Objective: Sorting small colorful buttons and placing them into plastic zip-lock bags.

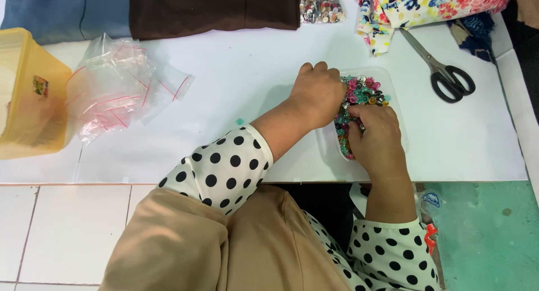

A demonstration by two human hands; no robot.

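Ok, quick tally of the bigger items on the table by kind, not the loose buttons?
Hands in the tray: 2, left hand and right hand
Clear button tray: 1
Scissors: 1
Yellow tub: 1
Pile of zip bags: 1
Folded cloths: 3, blue, brown, floral
Total: 9

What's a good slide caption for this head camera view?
Both hands, left hand and right hand, sort colourful snap buttons in a clear tray beside scissors.

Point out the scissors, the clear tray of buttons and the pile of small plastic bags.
scissors [443, 72]: head view, on the pivot just above the black handles.
clear tray [393, 108]: head view, on its right rim.
plastic bags [120, 86]: head view, middle of the pile.
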